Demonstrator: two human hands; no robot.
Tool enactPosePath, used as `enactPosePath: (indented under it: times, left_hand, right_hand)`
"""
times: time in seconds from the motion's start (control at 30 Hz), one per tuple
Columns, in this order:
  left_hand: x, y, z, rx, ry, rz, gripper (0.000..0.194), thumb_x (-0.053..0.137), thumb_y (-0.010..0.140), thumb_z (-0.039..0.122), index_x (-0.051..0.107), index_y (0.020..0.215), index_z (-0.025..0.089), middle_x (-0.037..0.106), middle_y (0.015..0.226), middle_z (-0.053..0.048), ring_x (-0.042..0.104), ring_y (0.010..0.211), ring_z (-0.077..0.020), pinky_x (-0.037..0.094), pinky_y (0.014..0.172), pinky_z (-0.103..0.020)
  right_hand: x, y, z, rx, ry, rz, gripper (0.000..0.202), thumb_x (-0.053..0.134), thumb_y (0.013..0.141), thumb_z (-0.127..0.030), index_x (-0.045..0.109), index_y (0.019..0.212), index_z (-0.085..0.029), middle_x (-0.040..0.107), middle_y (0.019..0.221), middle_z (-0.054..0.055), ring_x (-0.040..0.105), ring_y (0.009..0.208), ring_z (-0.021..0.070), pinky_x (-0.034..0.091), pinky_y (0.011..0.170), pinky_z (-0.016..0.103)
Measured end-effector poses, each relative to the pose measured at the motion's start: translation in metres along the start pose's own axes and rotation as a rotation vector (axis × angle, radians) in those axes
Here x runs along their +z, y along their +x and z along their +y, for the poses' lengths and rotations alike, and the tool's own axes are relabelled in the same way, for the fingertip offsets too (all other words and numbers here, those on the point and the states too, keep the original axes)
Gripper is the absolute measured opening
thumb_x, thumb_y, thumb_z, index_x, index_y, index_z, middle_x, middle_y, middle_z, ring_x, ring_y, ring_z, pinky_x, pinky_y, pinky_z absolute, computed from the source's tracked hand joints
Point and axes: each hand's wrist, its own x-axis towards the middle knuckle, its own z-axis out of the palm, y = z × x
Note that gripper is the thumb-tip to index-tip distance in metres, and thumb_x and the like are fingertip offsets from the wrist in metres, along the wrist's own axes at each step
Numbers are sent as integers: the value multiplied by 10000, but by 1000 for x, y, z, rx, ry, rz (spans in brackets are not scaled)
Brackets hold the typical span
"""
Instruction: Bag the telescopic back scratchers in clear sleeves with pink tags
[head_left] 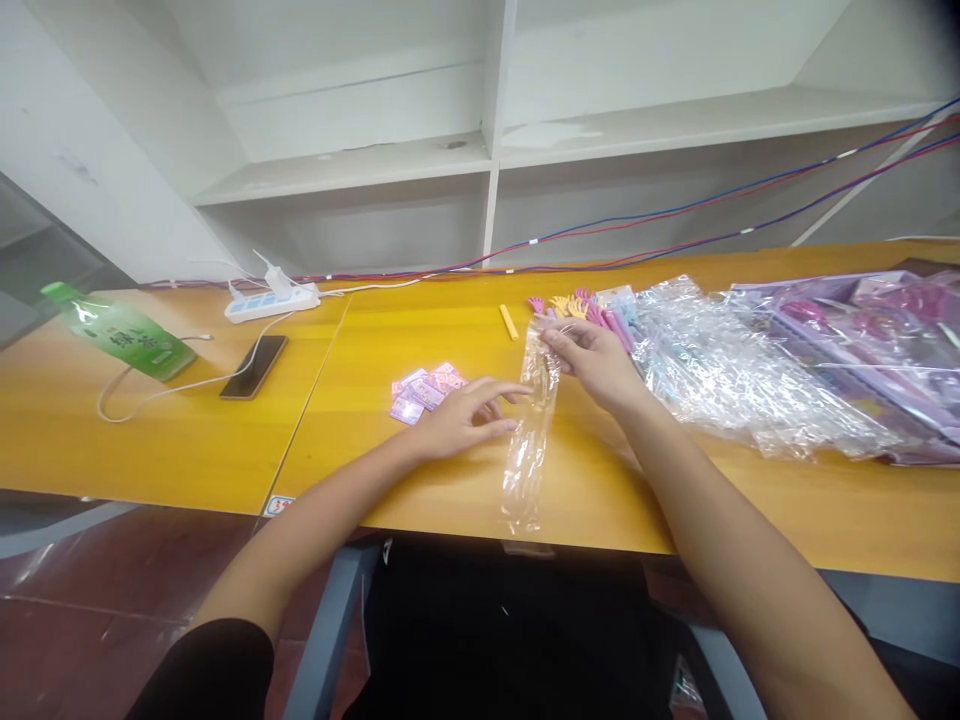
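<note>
A long, narrow clear plastic bag (525, 455) hangs down toward the table's front edge from my right hand (596, 362), which pinches it near its top end. My left hand (474, 415) is beside the bag with fingers apart, its fingertips close to the film; I cannot tell whether they touch it. Just left of that hand lies a loose pile of small pink and purple printed cards (426, 390). Behind my right hand are several pink, yellow and purple hand-shaped plastic pieces (576, 304), partly hidden by the fingers. A thin yellow stick (508, 322) lies apart from them.
A heap of clear plastic packaging (739, 365) and a purple box (885, 345) fill the right side. On the left are a green tea bottle (124, 335), a phone (255, 367) and a white power strip (270, 303). Cables run along the table's back.
</note>
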Motion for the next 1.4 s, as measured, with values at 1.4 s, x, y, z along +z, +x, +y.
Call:
enactPosePath:
  times: [1.4]
  left_hand:
    - [-21,9,-28,-154,-426,235,629,703,997,525,576,1584,341,450,1731,-180,774,1098,-203,626,996,-386]
  right_hand:
    - [-57,12,-1,12,-1145,410,613,624,987,-316,570,1518,-15,624,1395,352,589,1294,472,454,1061,571]
